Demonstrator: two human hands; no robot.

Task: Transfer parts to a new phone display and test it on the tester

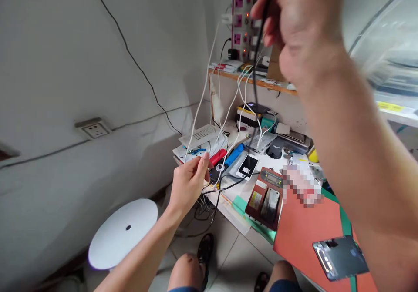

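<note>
My right hand (294, 26) is raised high at the upper right, fingers curled around a black cable (255, 81) that hangs down toward the table. My left hand (192, 176) is at the table's left edge, thumb and fingers pinched together. What it pinches, if anything, is hidden. Just beyond it lie a red-handled tool (217, 157) and a blue-handled tool (235, 154). A white phone (248, 166) rests face up nearby. Closer to me, a red-brown device (255, 216) with a small control panel carries a dark phone part (271, 204).
A phone screen (342, 259) lies on the orange mat (303, 235). White cables (241, 81) run down from the shelf (225, 74), which holds a power strip tower (240, 22). A round white stool (111, 235) stands at lower left. Black cables (204, 213) dangle off the table edge.
</note>
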